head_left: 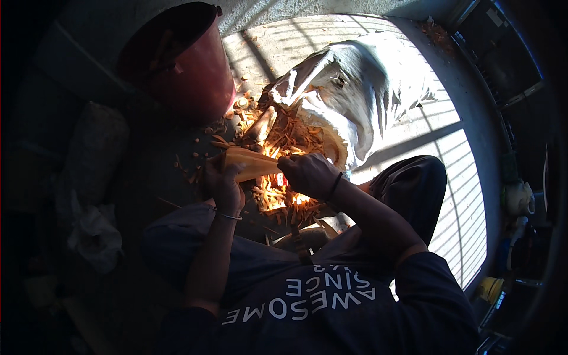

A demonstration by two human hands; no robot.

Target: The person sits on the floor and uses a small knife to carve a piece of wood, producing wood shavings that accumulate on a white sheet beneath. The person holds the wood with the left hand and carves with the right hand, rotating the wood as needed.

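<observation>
1. Plainly, I see both bare hands working close together over the heap, with a pale wooden-looking piece (pixel 251 164) stretched between them.

2. On the left side of my feed, the left hand (pixel 223 183) is curled around the broad end of that piece, its thumb pressed along the near side. Shadow swallows most of those fingers, so I can't make out each one. A thin light bracelet (pixel 228 217) circles the wrist.

3. I have the right hand (pixel 312 175) clenched, knuckles up, at the tapered end of the piece, its fingers touching it. Whether anything else is tucked inside that fist, I cannot tell. A dark band (pixel 335 184) sits on this wrist.

4. The piece itself lies roughly crosswise in front of the body, raised over the near part of a pile of orange-brown shavings (pixel 299 133), partly in bright sun.

5. Just beyond it I spot another pale chunk (pixel 264 124), resting on the shavings at a slant.

6. Around the work, a deep red bucket (pixel 204 80) stands beyond the left hand, and a crumpled pale sack (pixel 355 77) lies beyond the right, its edge against the shavings.
</observation>
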